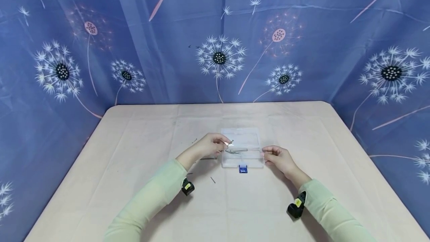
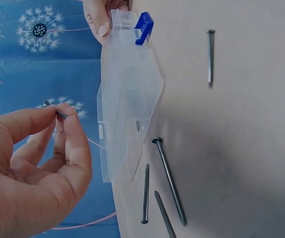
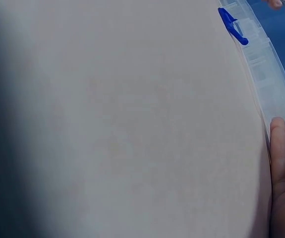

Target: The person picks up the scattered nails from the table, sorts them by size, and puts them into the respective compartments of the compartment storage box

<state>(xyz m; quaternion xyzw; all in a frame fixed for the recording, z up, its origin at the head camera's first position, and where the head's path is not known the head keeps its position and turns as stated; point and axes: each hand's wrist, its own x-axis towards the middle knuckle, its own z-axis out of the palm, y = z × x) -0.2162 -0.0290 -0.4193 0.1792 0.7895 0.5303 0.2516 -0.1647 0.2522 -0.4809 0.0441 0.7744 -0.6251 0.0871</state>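
Observation:
A clear plastic box (image 1: pixel 231 166) with a blue latch (image 1: pixel 243 169) lies with its lid (image 1: pixel 242 134) folded back on the table. Several nails (image 1: pixel 236 151) rest inside it. Over the box's left side, my left hand (image 1: pixel 212 144) pinches a nail (image 2: pixel 61 114) between thumb and fingertips; the fingers cover part of it. My right hand (image 1: pixel 278 158) grips the right edge of the box, thumb and fingers against its wall; in the right wrist view that hand is partly cut off by the frame.
Several loose nails lie on the table left of the box, among them a short nail (image 2: pixel 210 57) and a long nail (image 2: pixel 169 183). Blue dandelion-patterned cloth (image 1: pixel 168 47) hangs behind and beside the table (image 1: pixel 248 208).

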